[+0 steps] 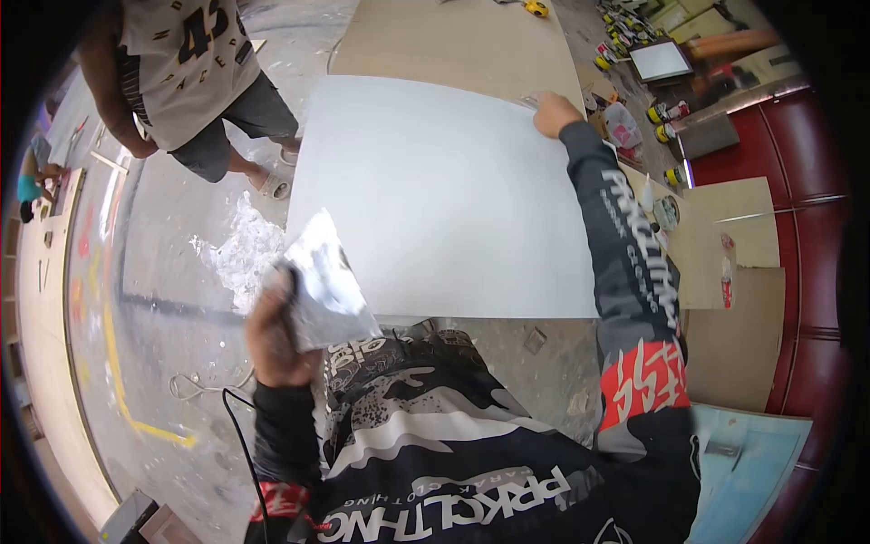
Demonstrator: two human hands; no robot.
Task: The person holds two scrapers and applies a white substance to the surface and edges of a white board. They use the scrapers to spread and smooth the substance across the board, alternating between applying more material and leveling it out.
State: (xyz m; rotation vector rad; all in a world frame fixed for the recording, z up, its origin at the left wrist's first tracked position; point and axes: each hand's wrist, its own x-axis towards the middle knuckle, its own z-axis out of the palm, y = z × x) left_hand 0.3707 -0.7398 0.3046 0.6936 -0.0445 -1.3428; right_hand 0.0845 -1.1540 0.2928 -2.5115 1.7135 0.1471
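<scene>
My left hand [275, 331] is closed around a shiny silver sheet [328, 286], flat and four-sided, held over the near left corner of a large white board [435, 199]. Motion blurs this hand a little. Across the board, at its far right corner, my right hand [555, 115] has its fingers curled down at the edge. A small pale, glossy bit shows by those fingertips, too small to name. The white board lies flat in front of my body, on top of a tan board [453, 41].
Another person [208, 86] stands at the left beside the board. Whitish powder or paint [243, 254] marks the floor. A yellow tape measure [536, 8] lies at the far end. Several cans [666, 113] and a plastic bag [622, 125] are at the right. A black cable [237, 435] runs near my left arm.
</scene>
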